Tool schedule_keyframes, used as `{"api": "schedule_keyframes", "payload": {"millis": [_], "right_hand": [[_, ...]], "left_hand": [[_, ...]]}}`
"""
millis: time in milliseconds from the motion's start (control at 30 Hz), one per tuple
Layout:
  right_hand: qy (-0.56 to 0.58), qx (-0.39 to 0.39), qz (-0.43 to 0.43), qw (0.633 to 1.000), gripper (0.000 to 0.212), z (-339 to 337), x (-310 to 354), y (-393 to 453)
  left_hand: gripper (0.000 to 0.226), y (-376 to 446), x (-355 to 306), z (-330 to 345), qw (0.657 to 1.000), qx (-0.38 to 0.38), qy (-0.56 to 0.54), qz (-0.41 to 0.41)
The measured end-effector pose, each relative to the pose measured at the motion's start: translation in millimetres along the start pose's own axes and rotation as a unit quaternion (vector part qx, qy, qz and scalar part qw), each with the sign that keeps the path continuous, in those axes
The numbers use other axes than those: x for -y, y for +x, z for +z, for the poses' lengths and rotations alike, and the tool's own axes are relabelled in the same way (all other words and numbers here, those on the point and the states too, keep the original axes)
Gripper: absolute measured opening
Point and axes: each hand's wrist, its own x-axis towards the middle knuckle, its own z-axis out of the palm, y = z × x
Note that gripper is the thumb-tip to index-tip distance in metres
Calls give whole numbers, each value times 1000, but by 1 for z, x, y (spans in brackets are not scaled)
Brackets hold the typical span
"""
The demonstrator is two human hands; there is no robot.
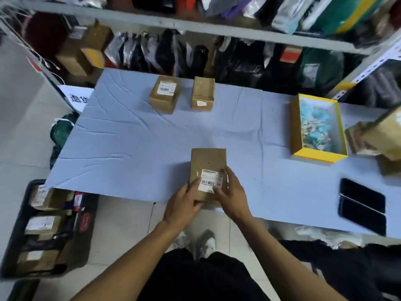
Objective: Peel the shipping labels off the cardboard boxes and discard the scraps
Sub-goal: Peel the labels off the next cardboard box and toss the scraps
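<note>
Hands [184, 203] [232, 196] seemingly gripping labelled box [208, 161]

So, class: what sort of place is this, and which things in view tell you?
Probably a parcel or returns stockroom. Shelves are packed with bagged goods, labelled boxes sit on the table, and a crate on the floor holds more parcels.

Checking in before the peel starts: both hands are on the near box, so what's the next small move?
Probably lift a corner of the label. It looks stuck flat on the box, the right hand has fingers at its right edge, and the left hand steadies the box from the left.
</note>
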Motion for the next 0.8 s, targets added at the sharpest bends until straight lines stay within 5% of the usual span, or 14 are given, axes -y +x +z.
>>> {"api": "schedule_keyframes", "payload": {"millis": [233, 567, 800], "right_hand": [[-59, -60, 32, 996, 46, -4, -26, -6], [-84, -87, 15, 993, 22, -7, -34, 3], [-88, -67, 57, 992, 29, -9, -29, 13]], "left_hand": [[64, 9, -9, 18, 997, 34, -70, 1], [95, 35, -9, 7, 980, 99, -168, -47], [98, 37, -7, 0, 978, 106, -172, -44]]}}
